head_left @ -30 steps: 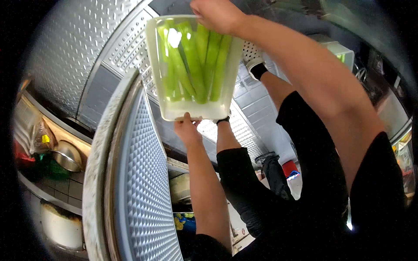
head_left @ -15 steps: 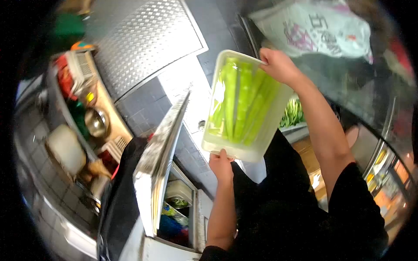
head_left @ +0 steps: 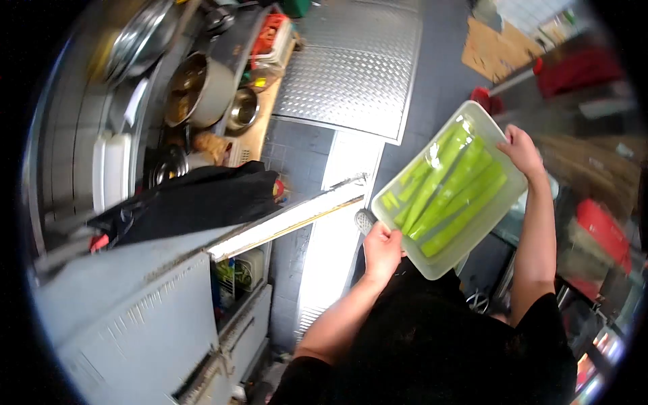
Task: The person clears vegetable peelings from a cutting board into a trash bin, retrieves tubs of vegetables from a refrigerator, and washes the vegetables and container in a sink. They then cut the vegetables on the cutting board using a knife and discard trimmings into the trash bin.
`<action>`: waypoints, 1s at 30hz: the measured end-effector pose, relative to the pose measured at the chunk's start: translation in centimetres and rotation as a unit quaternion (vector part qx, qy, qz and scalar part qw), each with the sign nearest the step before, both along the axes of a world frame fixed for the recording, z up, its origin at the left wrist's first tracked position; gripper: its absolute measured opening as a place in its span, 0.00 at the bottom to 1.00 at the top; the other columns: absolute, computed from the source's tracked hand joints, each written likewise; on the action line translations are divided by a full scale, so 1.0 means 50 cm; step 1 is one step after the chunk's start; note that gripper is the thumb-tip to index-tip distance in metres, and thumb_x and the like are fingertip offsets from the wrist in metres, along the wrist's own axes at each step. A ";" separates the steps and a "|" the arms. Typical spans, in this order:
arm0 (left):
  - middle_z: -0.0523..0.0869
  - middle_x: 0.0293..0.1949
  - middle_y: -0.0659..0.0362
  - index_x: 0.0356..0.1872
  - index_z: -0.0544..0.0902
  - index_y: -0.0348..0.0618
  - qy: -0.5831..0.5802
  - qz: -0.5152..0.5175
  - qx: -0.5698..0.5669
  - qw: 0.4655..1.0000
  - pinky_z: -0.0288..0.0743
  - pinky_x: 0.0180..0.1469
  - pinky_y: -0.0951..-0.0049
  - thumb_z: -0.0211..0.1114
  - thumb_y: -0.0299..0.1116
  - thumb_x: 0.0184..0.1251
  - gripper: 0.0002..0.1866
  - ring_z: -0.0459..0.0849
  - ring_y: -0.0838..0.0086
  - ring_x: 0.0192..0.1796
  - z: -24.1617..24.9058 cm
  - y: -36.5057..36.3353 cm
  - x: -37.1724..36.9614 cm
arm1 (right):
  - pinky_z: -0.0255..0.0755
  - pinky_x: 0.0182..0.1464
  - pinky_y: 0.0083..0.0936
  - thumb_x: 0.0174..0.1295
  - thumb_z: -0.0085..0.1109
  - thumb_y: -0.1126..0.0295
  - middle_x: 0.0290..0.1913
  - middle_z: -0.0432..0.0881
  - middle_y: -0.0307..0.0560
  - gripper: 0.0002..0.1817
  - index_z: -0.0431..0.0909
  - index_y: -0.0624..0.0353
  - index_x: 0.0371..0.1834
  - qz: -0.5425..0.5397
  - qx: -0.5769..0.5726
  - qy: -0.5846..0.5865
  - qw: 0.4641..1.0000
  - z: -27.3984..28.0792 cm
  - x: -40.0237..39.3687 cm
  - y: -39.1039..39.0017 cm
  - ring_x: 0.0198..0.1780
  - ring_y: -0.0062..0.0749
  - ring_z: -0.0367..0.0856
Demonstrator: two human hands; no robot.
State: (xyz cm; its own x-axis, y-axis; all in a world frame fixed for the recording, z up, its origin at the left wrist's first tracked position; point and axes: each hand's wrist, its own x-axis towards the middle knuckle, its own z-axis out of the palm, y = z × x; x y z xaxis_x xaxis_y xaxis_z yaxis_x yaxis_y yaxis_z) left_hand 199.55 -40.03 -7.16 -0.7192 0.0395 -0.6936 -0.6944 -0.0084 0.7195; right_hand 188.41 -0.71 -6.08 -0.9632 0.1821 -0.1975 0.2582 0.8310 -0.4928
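A translucent white plastic tub (head_left: 507, 209) is held tilted in front of my body. Long, bright green peeled stalks (head_left: 449, 196) lie side by side in it, with a glossy shine over them. My left hand (head_left: 383, 255) is closed on the tub's near-left corner, thumb over the rim. At the opposite side, my right hand (head_left: 523, 154) grips the far-right rim. The undersides of the fingers are partly hidden by the tub.
To the left, a grey refrigerated cabinet (head_left: 142, 324) has one door (head_left: 290, 223) standing open, containers inside. Black cloth (head_left: 196, 202) drapes over its top. Beyond are a large pot (head_left: 209, 98) and a steel bowl (head_left: 243, 111). Textured metal plate (head_left: 351, 67) covers floor ahead.
My view has turned, and the tub now appears further right and more slanted. Both hands keep their hold on it. The printed plastic bag has left the view.
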 end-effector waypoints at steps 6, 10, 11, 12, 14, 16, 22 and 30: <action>0.84 0.25 0.56 0.41 0.81 0.34 0.142 -0.025 -0.095 0.985 0.79 0.24 0.71 0.57 0.23 0.68 0.06 0.85 0.72 0.24 0.009 -0.028 -0.046 | 0.66 0.31 0.31 0.54 0.67 0.72 0.21 0.67 0.43 0.16 0.64 0.59 0.24 0.061 0.014 0.010 0.998 0.082 -0.094 0.003 0.28 0.26 0.64; 0.84 0.23 0.52 0.42 0.82 0.35 0.176 0.010 -0.175 0.969 0.78 0.27 0.65 0.57 0.24 0.66 0.08 0.86 0.69 0.23 0.062 -0.050 -0.069 | 0.66 0.31 0.31 0.56 0.66 0.72 0.21 0.66 0.41 0.16 0.64 0.59 0.24 0.105 -0.006 0.019 0.994 0.067 -0.161 0.000 0.27 0.25 0.63; 0.85 0.26 0.49 0.41 0.82 0.35 0.182 0.028 -0.184 0.965 0.79 0.31 0.63 0.57 0.24 0.65 0.08 0.87 0.65 0.26 0.067 -0.055 -0.075 | 0.65 0.31 0.29 0.57 0.66 0.73 0.22 0.66 0.39 0.16 0.64 0.58 0.25 0.119 -0.008 0.018 0.993 0.069 -0.195 -0.016 0.28 0.23 0.63; 0.86 0.28 0.47 0.40 0.82 0.35 0.189 0.045 -0.193 0.962 0.80 0.35 0.60 0.57 0.24 0.64 0.08 0.88 0.60 0.29 0.072 -0.061 -0.082 | 0.64 0.32 0.27 0.58 0.65 0.74 0.23 0.65 0.36 0.15 0.64 0.57 0.26 0.125 -0.008 0.013 0.992 0.070 -0.211 -0.031 0.28 0.21 0.63; 0.87 0.30 0.45 0.40 0.83 0.35 0.205 0.065 -0.228 0.950 0.80 0.39 0.58 0.57 0.25 0.64 0.08 0.88 0.55 0.33 0.077 -0.073 -0.081 | 0.64 0.31 0.26 0.59 0.65 0.75 0.24 0.65 0.35 0.15 0.64 0.57 0.26 0.138 -0.021 0.006 0.990 0.071 -0.226 -0.057 0.28 0.20 0.63; 0.87 0.32 0.43 0.39 0.83 0.35 0.182 0.093 -0.254 0.946 0.79 0.42 0.57 0.58 0.26 0.62 0.08 0.88 0.51 0.37 0.085 -0.089 -0.081 | 0.64 0.30 0.29 0.58 0.65 0.72 0.22 0.65 0.36 0.16 0.63 0.57 0.25 0.156 -0.054 0.016 0.986 0.062 -0.262 -0.094 0.27 0.21 0.62; 0.87 0.29 0.44 0.40 0.84 0.35 0.142 0.163 -0.244 0.945 0.80 0.37 0.61 0.58 0.26 0.62 0.10 0.88 0.59 0.30 0.079 -0.138 -0.052 | 0.62 0.29 0.27 0.59 0.64 0.72 0.22 0.63 0.34 0.18 0.60 0.56 0.24 0.212 -0.075 0.004 0.974 0.108 -0.288 -0.221 0.27 0.20 0.60; 0.87 0.27 0.48 0.37 0.84 0.33 0.142 0.215 -0.235 0.937 0.80 0.33 0.64 0.59 0.27 0.64 0.08 0.87 0.65 0.27 0.088 -0.225 0.022 | 0.60 0.27 0.25 0.60 0.63 0.73 0.22 0.63 0.33 0.18 0.60 0.54 0.24 0.223 -0.110 -0.037 0.968 0.125 -0.260 -0.346 0.26 0.18 0.61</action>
